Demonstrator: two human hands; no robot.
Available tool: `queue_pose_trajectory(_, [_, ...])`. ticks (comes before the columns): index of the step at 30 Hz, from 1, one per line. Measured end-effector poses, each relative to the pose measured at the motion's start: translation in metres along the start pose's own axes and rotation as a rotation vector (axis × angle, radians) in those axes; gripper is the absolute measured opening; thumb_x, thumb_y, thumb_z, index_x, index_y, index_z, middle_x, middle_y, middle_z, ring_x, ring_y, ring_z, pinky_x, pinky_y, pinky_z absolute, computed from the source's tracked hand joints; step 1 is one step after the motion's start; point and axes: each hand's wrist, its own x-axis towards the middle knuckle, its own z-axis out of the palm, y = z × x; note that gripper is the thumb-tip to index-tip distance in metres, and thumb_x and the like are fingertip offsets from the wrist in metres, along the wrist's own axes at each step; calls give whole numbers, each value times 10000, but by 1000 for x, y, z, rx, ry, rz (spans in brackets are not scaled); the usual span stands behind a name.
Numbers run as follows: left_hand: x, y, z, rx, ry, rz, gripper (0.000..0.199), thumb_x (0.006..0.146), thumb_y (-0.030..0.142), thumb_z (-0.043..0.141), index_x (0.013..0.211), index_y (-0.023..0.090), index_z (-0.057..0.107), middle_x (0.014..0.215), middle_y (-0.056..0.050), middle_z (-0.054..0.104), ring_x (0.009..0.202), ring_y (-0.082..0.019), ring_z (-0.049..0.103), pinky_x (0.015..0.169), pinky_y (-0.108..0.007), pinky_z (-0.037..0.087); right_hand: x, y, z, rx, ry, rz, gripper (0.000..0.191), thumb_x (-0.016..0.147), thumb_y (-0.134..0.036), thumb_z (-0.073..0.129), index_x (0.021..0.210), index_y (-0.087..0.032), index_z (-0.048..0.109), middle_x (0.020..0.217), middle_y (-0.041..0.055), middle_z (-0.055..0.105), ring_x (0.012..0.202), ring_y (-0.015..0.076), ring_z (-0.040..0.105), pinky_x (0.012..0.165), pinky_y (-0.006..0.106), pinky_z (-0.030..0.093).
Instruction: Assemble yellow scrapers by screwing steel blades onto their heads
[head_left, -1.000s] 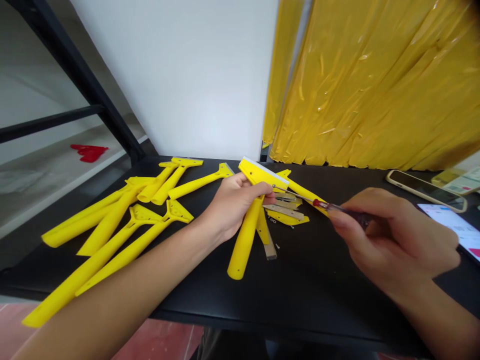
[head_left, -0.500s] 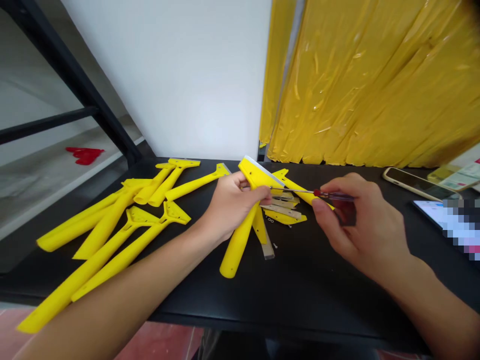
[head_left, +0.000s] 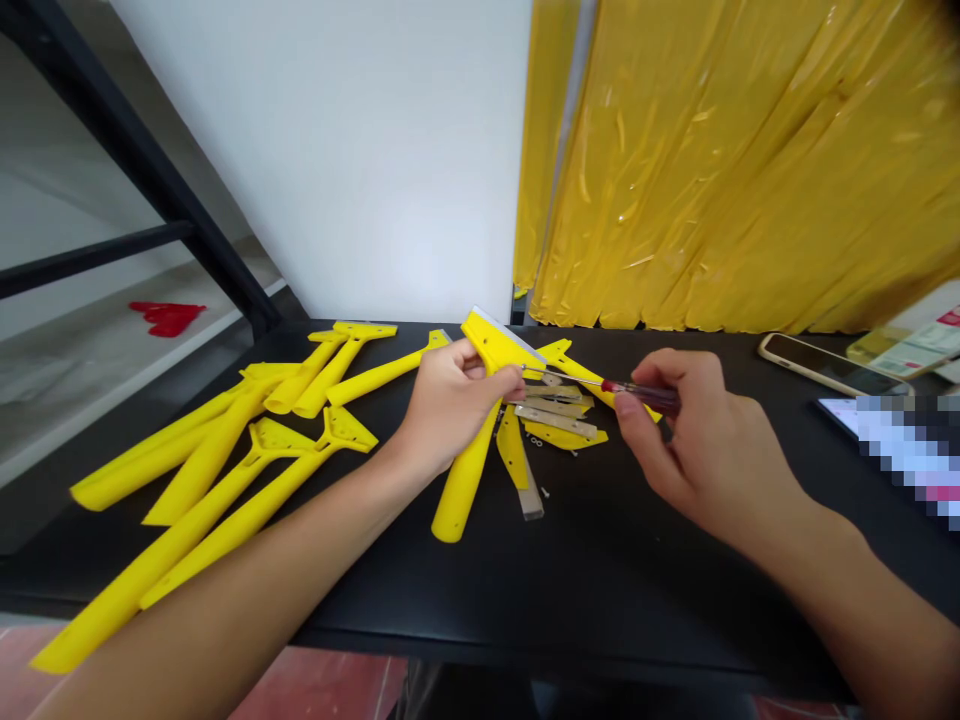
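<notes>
My left hand [head_left: 450, 400] is wrapped round the neck of a yellow scraper [head_left: 463, 490], whose head with a metal strip tilts up and back. In my right hand [head_left: 697, 430] is a screwdriver [head_left: 637, 394] with a dark red handle, held between thumb and fingers. Its shaft points left, and its tip is at the scraper head beside my left thumb. Behind and below the scraper lie flat metal strips [head_left: 556, 418], yellow plates [head_left: 512, 450] and small screws [head_left: 545, 492] on the black table [head_left: 637, 570].
Several yellow scraper handles [head_left: 232, 500] lie on the left of the table. A phone [head_left: 832, 366] and a lit screen [head_left: 885, 440] are at the right. Behind stand a white panel [head_left: 360, 160] and yellow plastic sheeting [head_left: 712, 170]. A red item [head_left: 169, 318] rests on a shelf.
The view has shifted slightly. Both hands, with the scraper and the screwdriver, are a little further left in the picture, and the screwdriver's tip is still at the scraper head.
</notes>
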Motion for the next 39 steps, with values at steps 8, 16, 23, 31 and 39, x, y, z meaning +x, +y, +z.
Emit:
queue_pose_trajectory(8, [-1,0,-1,63,-3,15,102,749,147,763,846,129,738,793,-40,776,701,-166,729,716,-294,600,0,2,-1,32,-25,17,254,1030,-403,450,965,-177,544,610,5,660,444,167,611,426,267,327])
queue_pose_trajectory(16, [-2,-1,0,30,-18,-1,99,743,158,775,832,134,738,795,-36,777,691,-161,724,717,-297,604,0,3,-3,20,4,-18,265,1049,-368,426,855,-207,506,507,-40,545,364,138,513,402,271,282])
queue_pose_trajectory(23, [1,-2,-1,41,0,-10,97,747,149,763,837,132,733,783,-39,770,699,-170,731,730,-308,604,-3,1,0,133,-45,-76,181,1014,-333,475,1077,-165,500,806,42,710,517,150,640,451,257,381])
queue_pose_trajectory(31, [-1,-3,-3,104,-36,-10,133,762,201,775,865,131,727,812,-59,773,743,-194,739,753,-332,598,1,4,-3,44,-49,15,219,1027,-376,445,922,-197,516,568,-25,601,405,139,543,426,260,295])
queue_pose_trajectory(39, [-2,0,-2,96,-50,-38,115,764,195,775,850,126,740,817,-72,781,738,-182,740,755,-308,598,-2,1,0,39,-11,19,267,1028,-406,463,855,-206,502,569,-12,605,403,135,525,431,265,282])
